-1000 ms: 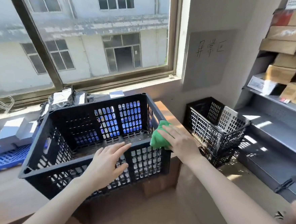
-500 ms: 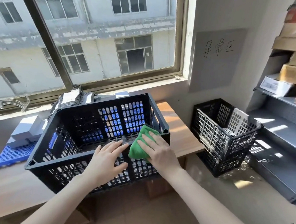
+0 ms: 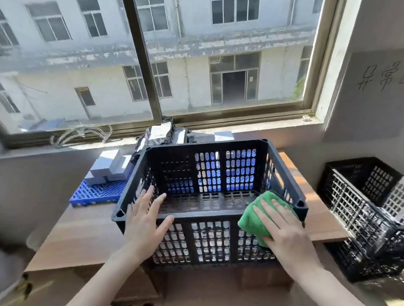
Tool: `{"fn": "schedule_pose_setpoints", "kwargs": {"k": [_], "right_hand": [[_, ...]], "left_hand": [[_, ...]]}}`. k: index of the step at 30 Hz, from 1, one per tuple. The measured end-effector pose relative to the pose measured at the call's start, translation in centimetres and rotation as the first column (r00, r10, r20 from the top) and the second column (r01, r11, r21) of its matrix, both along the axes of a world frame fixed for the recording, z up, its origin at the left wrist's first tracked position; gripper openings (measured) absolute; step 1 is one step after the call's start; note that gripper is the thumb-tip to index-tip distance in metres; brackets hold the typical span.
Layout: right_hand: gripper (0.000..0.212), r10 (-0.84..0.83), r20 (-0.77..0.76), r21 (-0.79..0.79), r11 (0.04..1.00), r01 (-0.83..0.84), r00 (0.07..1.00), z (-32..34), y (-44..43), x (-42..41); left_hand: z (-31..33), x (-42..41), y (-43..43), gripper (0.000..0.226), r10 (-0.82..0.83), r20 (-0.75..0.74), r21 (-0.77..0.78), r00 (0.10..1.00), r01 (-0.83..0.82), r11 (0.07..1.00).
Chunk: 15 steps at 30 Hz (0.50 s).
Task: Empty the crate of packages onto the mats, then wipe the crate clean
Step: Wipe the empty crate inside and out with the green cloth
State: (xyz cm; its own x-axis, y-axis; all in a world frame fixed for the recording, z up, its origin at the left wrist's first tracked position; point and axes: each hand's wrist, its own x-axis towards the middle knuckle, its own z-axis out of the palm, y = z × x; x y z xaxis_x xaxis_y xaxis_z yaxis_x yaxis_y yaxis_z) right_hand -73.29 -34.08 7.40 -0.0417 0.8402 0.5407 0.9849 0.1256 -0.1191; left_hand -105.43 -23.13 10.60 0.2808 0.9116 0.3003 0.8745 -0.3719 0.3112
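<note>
Slid rightward along the rim, the right hand [image 3: 284,232] presses straight fingers on a folded green cloth [image 3: 254,222] at the near-right corner of the black slotted plastic crate [image 3: 203,217] on the wooden table [image 3: 90,226], the crate's near rim running left toward the flat, bracing left hand [image 3: 143,220].

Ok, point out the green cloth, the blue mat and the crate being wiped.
green cloth [image 3: 249,226]: head view, bare fold at its left edge.
blue mat [image 3: 93,194]: head view, bare front grid.
crate [image 3: 203,218]: head view, near rim.
</note>
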Motion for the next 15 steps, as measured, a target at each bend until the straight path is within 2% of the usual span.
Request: {"fn": "schedule_pose_setpoints", "kwargs": {"k": [2,4,7,10,15], "right_hand": [[0.082,0.08,0.039,-0.007,0.997,-0.08,0.996,0.4,1.1,-3.0],[0.082,0.154,0.078,-0.027,0.988,-0.152,0.985,0.5,2.4,-6.4],[0.082,0.253,0.089,-0.046,0.967,-0.25,0.963,0.4,4.6,-10.8],[0.084,0.317,0.104,-0.079,0.947,-0.31,0.943,0.7,6.8,-14.7],[0.082,0.457,0.128,-0.184,0.883,-0.431,0.88,1.0,10.0,-21.4]], "left_hand": [[-0.5,-1.6,0.4,0.065,0.114,0.016,-0.018,0.993,-0.114,0.993],[-1.0,-3.2,0.6,0.068,0.155,0.021,-0.044,0.988,-0.154,0.987],[-1.8,-5.5,0.8,0.068,0.149,0.037,-0.078,0.988,-0.145,0.986],[-2.3,-7.9,1.8,0.078,0.144,0.11,-0.075,0.983,-0.136,0.988],[-2.8,-12.0,4.2,0.097,0.087,0.235,-0.234,0.968,-0.031,0.972]]}}
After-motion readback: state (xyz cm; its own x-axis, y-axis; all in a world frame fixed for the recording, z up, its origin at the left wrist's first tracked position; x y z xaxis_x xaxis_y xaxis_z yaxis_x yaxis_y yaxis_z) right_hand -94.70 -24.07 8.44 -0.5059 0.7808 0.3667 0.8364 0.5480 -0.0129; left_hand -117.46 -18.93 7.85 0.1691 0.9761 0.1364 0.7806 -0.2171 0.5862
